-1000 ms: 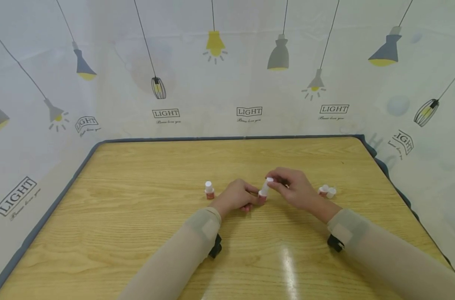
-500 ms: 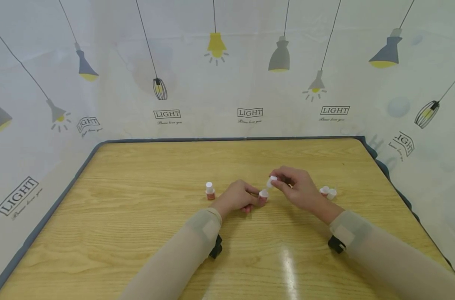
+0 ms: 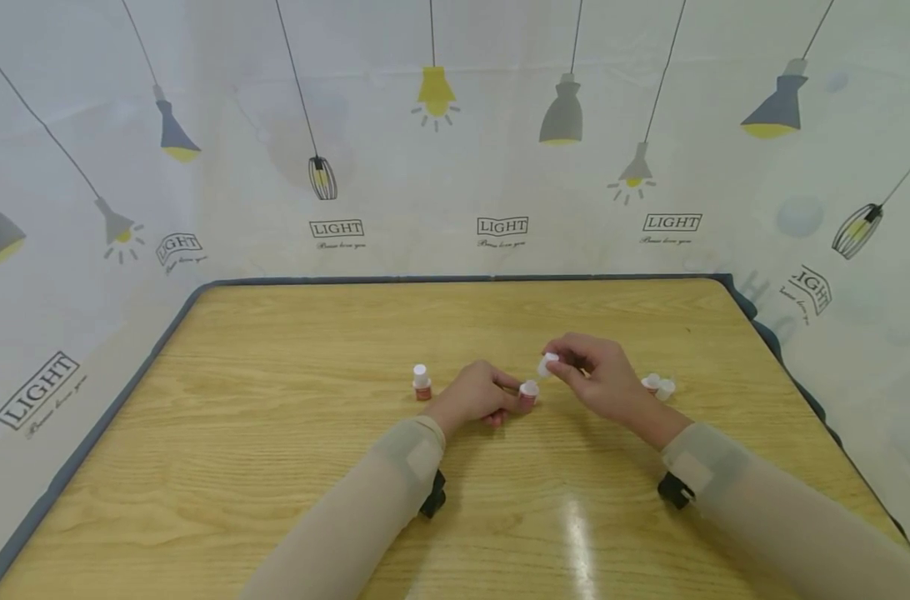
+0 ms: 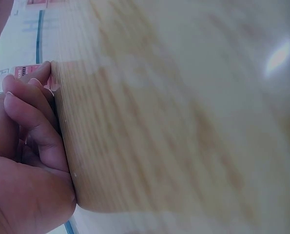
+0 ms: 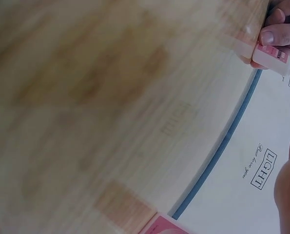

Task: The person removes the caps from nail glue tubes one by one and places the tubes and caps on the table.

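Observation:
My left hand (image 3: 481, 393) grips a small white bottle with a red label (image 3: 528, 392), which stands upright on the table. In the right wrist view, my left thumb presses this bottle (image 5: 271, 57) near its base. My right hand (image 3: 593, 377) pinches a white cap (image 3: 547, 364) between thumb and fingers, just above and to the right of the bottle's top, apart from it. The left wrist view shows the curled left fingers (image 4: 32, 112) low against the wood, with the bottle's label (image 4: 25, 71) partly hidden behind them.
A capped bottle (image 3: 422, 383) of the same kind stands left of my left hand. Beyond my right wrist is another bottle (image 3: 651, 383), with a white cap (image 3: 665, 388) lying beside it. The wooden table (image 3: 312, 333) ends at a dark blue edge before a lamp-printed backdrop (image 3: 440, 167).
My right hand has lifted the white cap off the bottle's top and moved it slightly right. My left hand stays on the bottle.

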The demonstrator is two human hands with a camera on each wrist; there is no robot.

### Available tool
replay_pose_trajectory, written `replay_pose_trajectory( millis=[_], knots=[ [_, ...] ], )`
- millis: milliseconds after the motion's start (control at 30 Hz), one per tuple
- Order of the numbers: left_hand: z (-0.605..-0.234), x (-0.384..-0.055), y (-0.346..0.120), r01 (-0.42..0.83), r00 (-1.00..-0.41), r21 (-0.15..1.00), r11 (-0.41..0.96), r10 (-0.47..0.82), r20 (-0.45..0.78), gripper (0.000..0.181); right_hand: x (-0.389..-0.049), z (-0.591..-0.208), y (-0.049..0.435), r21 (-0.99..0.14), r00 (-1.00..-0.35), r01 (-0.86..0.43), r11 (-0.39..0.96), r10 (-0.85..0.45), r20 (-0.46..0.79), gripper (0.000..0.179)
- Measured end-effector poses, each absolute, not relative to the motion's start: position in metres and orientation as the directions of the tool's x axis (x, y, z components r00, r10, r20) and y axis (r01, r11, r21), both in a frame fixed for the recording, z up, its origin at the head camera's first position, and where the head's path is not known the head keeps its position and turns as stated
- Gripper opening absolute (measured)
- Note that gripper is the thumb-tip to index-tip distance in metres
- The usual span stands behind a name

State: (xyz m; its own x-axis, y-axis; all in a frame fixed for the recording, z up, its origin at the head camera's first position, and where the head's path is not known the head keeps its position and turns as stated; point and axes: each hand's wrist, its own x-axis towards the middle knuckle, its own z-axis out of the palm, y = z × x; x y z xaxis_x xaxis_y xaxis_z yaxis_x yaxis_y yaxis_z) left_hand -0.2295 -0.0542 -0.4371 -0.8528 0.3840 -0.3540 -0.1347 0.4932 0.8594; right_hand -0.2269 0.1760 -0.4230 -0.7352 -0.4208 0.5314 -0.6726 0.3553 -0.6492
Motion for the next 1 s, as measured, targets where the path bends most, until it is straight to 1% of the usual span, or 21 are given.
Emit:
replay_pose_trajectory(
  millis=[167, 333, 500, 567, 667, 767, 867, 1000],
  knots=[
    [-0.439, -0.230, -0.054, -0.131, -0.852, 0.858, 0.496, 0.387, -0.354, 0.027, -0.226, -0.423, 0.177, -0.650, -0.736, -0.673, 0.352, -0.407, 0.541, 0.013],
    [-0.438, -0.229, -0.053, -0.141, -0.849, 0.861, 0.488, 0.388, -0.359, 0.026, -0.225, -0.424, 0.177, -0.694, -0.769, -0.634, 0.340, -0.372, 0.520, 0.014],
    [-0.438, -0.230, -0.053, -0.143, -0.848, 0.862, 0.486, 0.390, -0.360, 0.026, -0.224, -0.421, 0.178, -0.723, -0.796, -0.597, 0.347, -0.369, 0.480, 0.012],
    [-0.439, -0.230, -0.053, -0.140, -0.846, 0.862, 0.486, 0.394, -0.359, 0.027, -0.223, -0.420, 0.180, -0.750, -0.820, -0.559, 0.353, -0.369, 0.437, 0.010],
    [-0.440, -0.231, -0.053, -0.140, -0.846, 0.861, 0.488, 0.392, -0.360, 0.029, -0.222, -0.416, 0.183, -0.814, -0.869, -0.461, 0.353, -0.365, 0.333, 0.008],
    [-0.441, -0.232, -0.054, -0.144, -0.849, 0.862, 0.486, 0.387, -0.360, 0.030, -0.223, -0.411, 0.187, -0.870, -0.909, -0.347, 0.351, -0.355, 0.219, 0.012],
    [-0.441, -0.232, -0.054, -0.147, -0.851, 0.863, 0.483, 0.382, -0.359, 0.032, -0.224, -0.406, 0.191, -0.901, -0.922, -0.266, 0.341, -0.362, 0.136, 0.018],
    [-0.442, -0.232, -0.053, -0.144, -0.856, 0.863, 0.485, 0.376, -0.355, 0.033, -0.226, -0.403, 0.198, -0.925, -0.903, -0.229, 0.304, -0.421, 0.085, 0.030]
  ],
)
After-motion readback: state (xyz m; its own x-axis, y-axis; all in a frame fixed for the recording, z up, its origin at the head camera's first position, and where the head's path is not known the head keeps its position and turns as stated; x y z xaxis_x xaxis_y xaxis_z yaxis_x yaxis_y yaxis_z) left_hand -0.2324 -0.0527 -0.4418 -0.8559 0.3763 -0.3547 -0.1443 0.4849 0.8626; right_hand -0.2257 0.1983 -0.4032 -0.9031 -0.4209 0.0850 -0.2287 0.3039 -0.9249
